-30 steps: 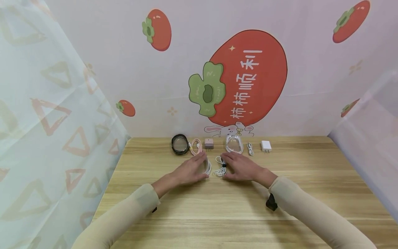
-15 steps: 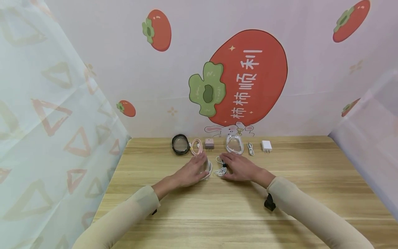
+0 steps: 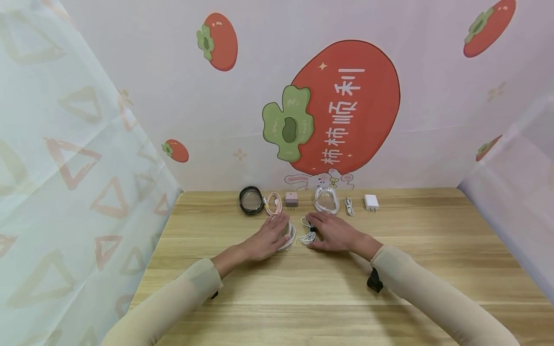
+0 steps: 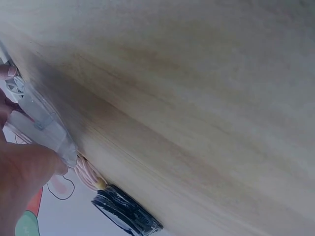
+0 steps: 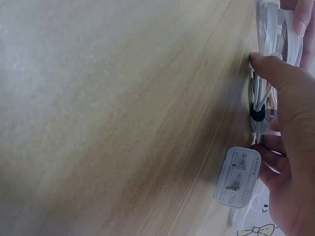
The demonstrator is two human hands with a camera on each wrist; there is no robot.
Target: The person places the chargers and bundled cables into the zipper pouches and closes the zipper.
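Observation:
Mid-table, my left hand (image 3: 266, 239) holds a white cable coil (image 3: 291, 236) in clear plastic, thumb on its near side and fingers over its far side. In the left wrist view this clear-wrapped coil (image 4: 44, 128) stands out between thumb and fingers, though the palm hides part of it. Just to the right, my right hand (image 3: 335, 234) grips a bundled white cable (image 3: 308, 234) between thumb and fingers. The right wrist view shows the black strap (image 5: 258, 114) round that cable bundle. Both cables are at the table surface, a small gap apart.
Along the back edge lie a black cable coil (image 3: 251, 200), a pink cable (image 3: 273, 204), a pink-and-purple charger (image 3: 292, 199), a clear-wrapped white coil (image 3: 326, 200), a small white cable (image 3: 348, 206) and a white charger (image 3: 371, 202). A printed wall cloth (image 3: 242, 105) stands behind.
My left thumb has shifted slightly away from me along the coil, so more of the coil's near edge shows. The right hand and its cable have hardly moved.

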